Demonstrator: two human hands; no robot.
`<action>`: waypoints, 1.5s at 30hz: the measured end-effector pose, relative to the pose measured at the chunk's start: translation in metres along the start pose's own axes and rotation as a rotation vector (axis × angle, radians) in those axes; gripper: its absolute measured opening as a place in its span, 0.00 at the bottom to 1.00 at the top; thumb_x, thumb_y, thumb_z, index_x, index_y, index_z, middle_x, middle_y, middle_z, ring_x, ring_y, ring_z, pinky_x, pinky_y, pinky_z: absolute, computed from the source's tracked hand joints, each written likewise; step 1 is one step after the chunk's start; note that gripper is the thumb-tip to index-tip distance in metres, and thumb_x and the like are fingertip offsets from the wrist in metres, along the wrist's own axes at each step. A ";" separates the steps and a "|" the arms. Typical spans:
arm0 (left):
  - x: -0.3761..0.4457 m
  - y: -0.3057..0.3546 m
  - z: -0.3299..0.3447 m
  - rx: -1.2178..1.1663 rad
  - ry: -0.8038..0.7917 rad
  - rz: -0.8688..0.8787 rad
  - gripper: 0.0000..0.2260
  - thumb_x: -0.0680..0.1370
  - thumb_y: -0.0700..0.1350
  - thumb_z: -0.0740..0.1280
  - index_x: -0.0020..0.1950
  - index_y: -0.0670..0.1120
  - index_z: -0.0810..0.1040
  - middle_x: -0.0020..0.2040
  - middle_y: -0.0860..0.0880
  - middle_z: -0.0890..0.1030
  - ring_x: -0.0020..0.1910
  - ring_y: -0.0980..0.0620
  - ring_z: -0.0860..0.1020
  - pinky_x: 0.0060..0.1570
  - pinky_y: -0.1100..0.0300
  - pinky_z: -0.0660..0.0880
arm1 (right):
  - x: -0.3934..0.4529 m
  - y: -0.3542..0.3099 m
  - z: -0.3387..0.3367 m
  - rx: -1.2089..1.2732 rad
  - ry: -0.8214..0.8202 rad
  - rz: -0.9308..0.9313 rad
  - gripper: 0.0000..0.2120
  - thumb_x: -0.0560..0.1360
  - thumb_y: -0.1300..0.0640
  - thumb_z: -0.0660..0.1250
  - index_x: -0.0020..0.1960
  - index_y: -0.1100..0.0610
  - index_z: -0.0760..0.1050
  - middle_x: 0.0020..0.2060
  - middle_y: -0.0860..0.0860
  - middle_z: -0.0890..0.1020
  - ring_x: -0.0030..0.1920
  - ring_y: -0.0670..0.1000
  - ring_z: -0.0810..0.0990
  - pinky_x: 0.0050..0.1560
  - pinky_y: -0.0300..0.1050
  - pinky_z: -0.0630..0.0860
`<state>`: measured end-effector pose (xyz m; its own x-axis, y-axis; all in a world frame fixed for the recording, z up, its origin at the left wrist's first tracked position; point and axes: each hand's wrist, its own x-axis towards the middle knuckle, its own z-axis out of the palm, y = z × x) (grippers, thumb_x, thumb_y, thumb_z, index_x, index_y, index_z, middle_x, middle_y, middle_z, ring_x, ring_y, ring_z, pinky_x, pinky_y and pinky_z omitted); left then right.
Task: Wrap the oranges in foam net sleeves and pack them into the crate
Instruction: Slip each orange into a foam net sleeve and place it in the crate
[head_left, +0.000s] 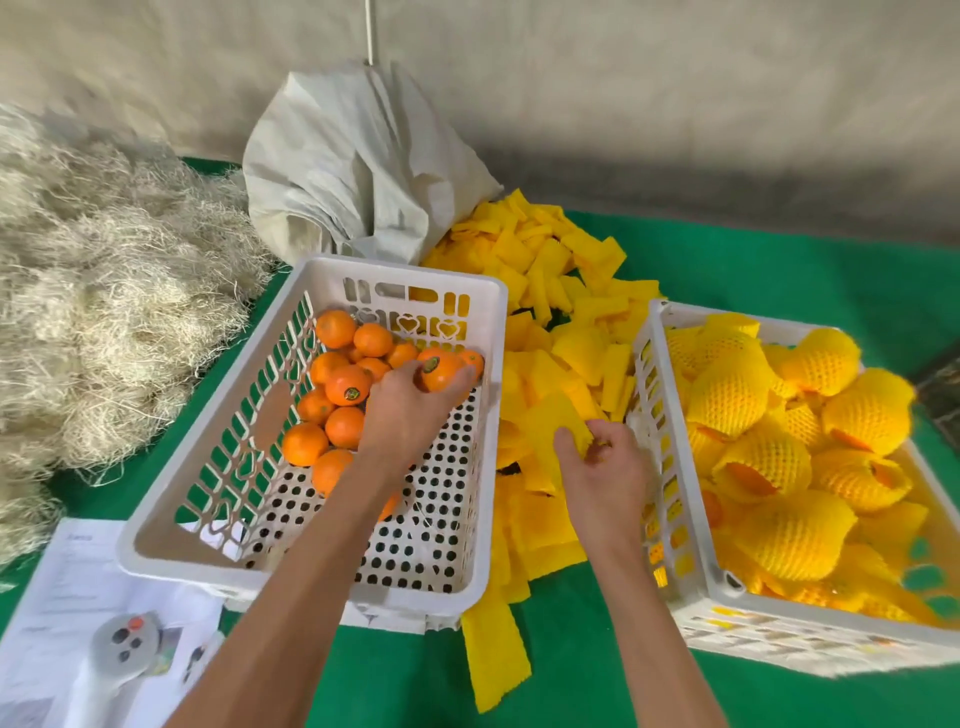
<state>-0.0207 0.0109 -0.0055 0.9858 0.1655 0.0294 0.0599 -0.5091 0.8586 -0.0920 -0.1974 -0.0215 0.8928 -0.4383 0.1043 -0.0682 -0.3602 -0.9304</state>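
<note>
A white perforated crate on the left holds several bare oranges at its far end. My left hand reaches into it and grips one orange near the crate's right wall. My right hand pinches a flat yellow foam net sleeve from the heap of sleeves between the two crates. The white crate on the right is filled with several oranges wrapped in yellow foam net.
A pile of pale straw-like fibre lies at the left. A white woven sack stands behind the left crate. Printed sheets with a small grey device lie at the front left on the green cloth.
</note>
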 end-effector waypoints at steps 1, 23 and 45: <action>-0.014 0.015 -0.003 -0.175 -0.032 -0.018 0.29 0.72 0.70 0.71 0.39 0.42 0.77 0.31 0.55 0.77 0.30 0.52 0.76 0.32 0.53 0.75 | -0.002 -0.012 -0.002 0.055 -0.008 -0.010 0.09 0.77 0.47 0.73 0.48 0.43 0.72 0.37 0.43 0.78 0.32 0.41 0.75 0.32 0.32 0.70; -0.111 0.065 0.026 -0.969 -0.486 -0.288 0.18 0.74 0.66 0.73 0.61 0.61 0.84 0.64 0.48 0.84 0.65 0.45 0.81 0.62 0.40 0.79 | -0.024 -0.027 -0.056 0.057 -0.183 0.059 0.03 0.80 0.50 0.70 0.52 0.47 0.81 0.44 0.43 0.85 0.44 0.45 0.84 0.45 0.48 0.82; -0.120 0.069 0.043 0.010 -0.112 0.088 0.17 0.74 0.60 0.76 0.38 0.48 0.80 0.28 0.51 0.77 0.25 0.56 0.70 0.25 0.65 0.64 | -0.030 -0.051 -0.076 -0.186 -0.220 -0.359 0.09 0.82 0.50 0.66 0.56 0.52 0.82 0.42 0.42 0.79 0.43 0.39 0.79 0.41 0.29 0.72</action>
<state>-0.1286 -0.0799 0.0283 0.9986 0.0246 0.0461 -0.0263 -0.5262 0.8500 -0.1489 -0.2283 0.0493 0.9465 -0.0804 0.3126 0.2019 -0.6081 -0.7677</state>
